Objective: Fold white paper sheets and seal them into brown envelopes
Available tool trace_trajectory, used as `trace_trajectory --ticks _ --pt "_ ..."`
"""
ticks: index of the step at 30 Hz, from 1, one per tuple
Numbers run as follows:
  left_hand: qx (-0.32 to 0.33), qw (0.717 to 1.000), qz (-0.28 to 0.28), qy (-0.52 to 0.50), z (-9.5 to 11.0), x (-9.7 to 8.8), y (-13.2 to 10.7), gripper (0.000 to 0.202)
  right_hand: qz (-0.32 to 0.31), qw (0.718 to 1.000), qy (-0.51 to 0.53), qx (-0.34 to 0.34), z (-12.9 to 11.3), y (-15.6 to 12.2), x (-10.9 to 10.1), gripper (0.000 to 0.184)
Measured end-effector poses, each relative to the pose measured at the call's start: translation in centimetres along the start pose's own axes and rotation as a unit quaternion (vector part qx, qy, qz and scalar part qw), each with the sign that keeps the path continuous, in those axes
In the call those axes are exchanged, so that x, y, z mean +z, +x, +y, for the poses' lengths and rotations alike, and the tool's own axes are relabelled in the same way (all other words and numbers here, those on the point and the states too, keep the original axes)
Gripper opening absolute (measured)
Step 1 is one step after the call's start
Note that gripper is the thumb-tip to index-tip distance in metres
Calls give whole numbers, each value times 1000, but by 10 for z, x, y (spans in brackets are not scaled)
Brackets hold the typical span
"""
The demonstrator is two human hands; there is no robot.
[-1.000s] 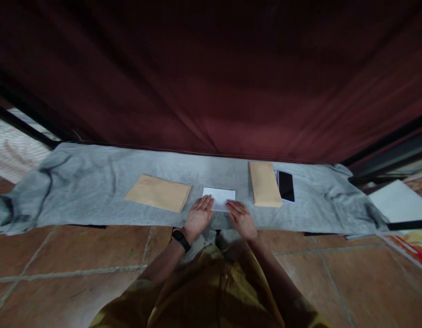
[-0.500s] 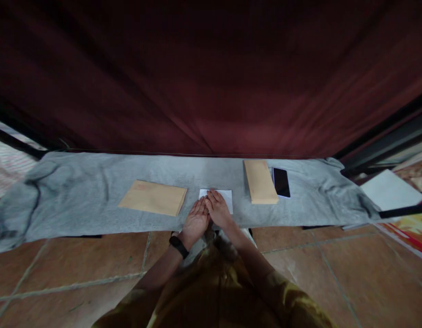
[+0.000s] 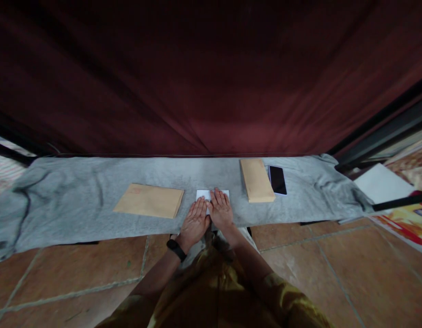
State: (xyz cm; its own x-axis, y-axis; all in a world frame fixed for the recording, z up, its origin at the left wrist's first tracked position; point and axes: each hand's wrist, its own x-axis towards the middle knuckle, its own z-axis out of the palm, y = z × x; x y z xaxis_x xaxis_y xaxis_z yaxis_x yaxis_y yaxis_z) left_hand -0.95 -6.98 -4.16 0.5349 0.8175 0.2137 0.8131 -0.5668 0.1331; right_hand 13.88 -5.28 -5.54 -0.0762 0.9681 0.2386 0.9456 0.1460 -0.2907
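Note:
A small white folded paper lies on a grey cloth spread over the floor. My left hand lies flat with fingers stretched out on the paper's near left part. My right hand lies flat beside it, fingers together, covering most of the paper. A black band sits on my left wrist. A brown envelope lies to the left of the paper, apart from my hands. A second brown envelope lies to the right, with a dark phone next to it.
A dark red curtain hangs behind the cloth. The floor has reddish tiles. At the far right lie a white sheet and colourful printed paper. My yellow-clad knees fill the bottom of the view.
My right hand slid left across the white paper until it came up beside my left hand. My left hand stayed nearly in place. The view shifted slightly.

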Motion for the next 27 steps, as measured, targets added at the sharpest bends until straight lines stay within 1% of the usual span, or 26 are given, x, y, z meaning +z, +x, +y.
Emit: trace_trajectory --ticks 5,11,17,19,22,25,27 --pt "-7 1000 -4 -1 0 -2 0 60 28 1000 -2 13 9 -6 0 54" --pt "-4 1000 3 1 -1 0 0 61 70 997 -9 24 23 -17 -4 59" --pt "-13 1000 -4 0 -1 1 2 59 56 998 -19 36 30 -23 -10 60" --pt "-21 1000 -1 -6 5 1 9 57 48 998 -19 36 30 -23 -12 59" --pt "-21 999 3 -27 22 4 29 58 26 998 -22 44 29 -22 -15 54" --pt "-29 999 -13 -43 39 10 54 58 -3 999 -35 40 29 -23 -18 55" --pt "-34 998 -26 -49 45 14 65 60 -9 999 -40 33 29 -23 -18 58"
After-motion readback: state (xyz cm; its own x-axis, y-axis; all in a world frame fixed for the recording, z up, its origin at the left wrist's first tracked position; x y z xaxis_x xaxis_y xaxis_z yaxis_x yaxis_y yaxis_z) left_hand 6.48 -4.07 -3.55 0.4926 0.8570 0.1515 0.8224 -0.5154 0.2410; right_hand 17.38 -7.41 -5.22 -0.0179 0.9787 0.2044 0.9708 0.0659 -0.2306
